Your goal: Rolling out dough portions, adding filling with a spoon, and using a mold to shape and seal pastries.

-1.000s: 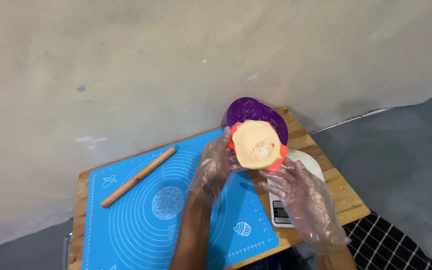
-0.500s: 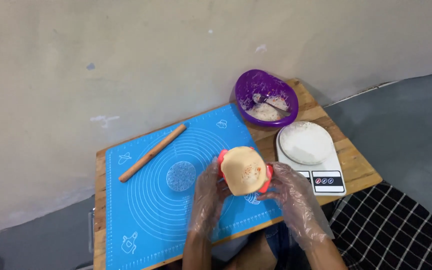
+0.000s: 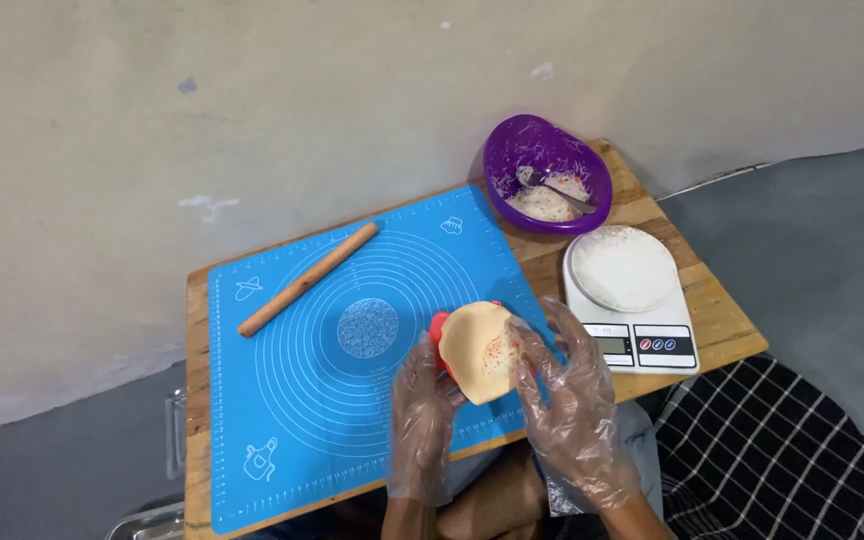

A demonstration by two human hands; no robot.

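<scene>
Two gloved hands hold a red mould (image 3: 439, 330) with a round of pale dough (image 3: 482, 351) laid over it, above the near edge of the blue mat (image 3: 292, 400). The left hand (image 3: 420, 425) cups the mould from below and from its left side, fingers curled under it. The right hand (image 3: 567, 400) lies against the dough's right edge, fingers spread and lightly bent over it. A second ago the mould was up by the purple bowl (image 3: 547, 172); half a second ago it was already down over the mat, and now it sits much the same, with reddish filling showing on the dough. The rolling pin (image 3: 308, 279) lies on the mat's far left. The white scale (image 3: 632, 300), carrying a plate of flour (image 3: 624, 266), stands right of the mat.
</scene>
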